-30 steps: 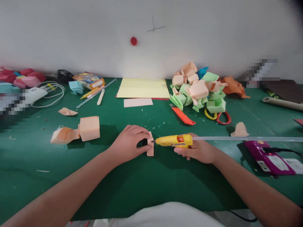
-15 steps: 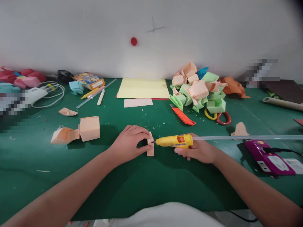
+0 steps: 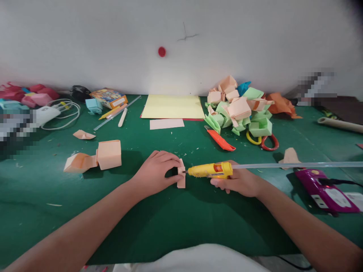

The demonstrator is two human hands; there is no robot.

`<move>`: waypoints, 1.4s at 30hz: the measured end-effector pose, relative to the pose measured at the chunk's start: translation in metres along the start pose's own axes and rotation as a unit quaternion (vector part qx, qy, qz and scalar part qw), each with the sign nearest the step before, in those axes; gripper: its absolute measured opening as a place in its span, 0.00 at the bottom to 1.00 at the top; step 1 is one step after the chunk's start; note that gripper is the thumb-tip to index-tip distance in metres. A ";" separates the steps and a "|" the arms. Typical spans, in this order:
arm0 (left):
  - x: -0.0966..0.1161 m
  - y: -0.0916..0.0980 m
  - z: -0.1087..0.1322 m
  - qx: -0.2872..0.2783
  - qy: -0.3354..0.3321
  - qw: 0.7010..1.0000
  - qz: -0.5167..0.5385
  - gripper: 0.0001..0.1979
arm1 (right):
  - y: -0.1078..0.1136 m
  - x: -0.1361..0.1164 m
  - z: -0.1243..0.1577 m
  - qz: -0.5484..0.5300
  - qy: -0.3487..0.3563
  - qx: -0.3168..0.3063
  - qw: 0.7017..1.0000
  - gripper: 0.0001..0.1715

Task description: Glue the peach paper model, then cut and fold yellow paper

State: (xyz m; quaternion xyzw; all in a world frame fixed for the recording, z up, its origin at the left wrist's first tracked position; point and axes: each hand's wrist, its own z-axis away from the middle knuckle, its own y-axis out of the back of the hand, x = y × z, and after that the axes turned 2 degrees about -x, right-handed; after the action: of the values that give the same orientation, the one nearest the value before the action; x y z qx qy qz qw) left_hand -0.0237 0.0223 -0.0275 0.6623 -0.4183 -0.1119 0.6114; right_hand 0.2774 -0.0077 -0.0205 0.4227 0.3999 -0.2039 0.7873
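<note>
My left hand (image 3: 159, 172) pinches a small folded peach paper strip (image 3: 181, 183) against the green table, its thumb and fingers covering part of the strip. Closed around the handle of a yellow hot glue gun (image 3: 210, 170) is my right hand (image 3: 241, 179). The gun's nozzle points left and meets the strip near my left fingertips. A long clear glue stick (image 3: 283, 165) sticks out of the gun's back toward the right edge. Left of my left hand lies a peach paper piece (image 3: 109, 155) made of two folded boxes joined together.
Green and peach folded papers (image 3: 239, 107) are heaped at the back right, beside scissors (image 3: 269, 142) and a red cutter (image 3: 220, 139). Yellow sheets (image 3: 172, 107) lie against the wall. A purple power adapter (image 3: 326, 190) with a black cord sits at right.
The view has shifted slightly, so everything appears a little further right and lower. Both hands keep their holds, and the nozzle stays at the paper strip.
</note>
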 end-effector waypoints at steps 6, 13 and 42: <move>0.000 0.000 0.000 -0.001 0.001 1.000 0.000 0.09 | 0.000 -0.003 -0.001 -0.018 0.008 -0.014 1.000 0.33; 0.000 0.001 0.001 -0.009 0.005 1.000 -0.006 0.10 | 0.003 -0.003 -0.002 -0.033 0.027 -0.033 0.999 0.29; 0.001 0.002 0.001 -0.004 0.006 1.000 0.000 0.10 | -0.001 0.001 -0.002 -0.010 -0.005 0.007 1.000 0.33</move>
State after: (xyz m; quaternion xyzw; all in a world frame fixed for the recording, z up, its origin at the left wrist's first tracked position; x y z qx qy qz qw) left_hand -0.0246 0.0214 -0.0256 0.6610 -0.4139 -0.1097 0.6163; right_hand 0.2764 -0.0063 -0.0224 0.4229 0.3987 -0.2171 0.7842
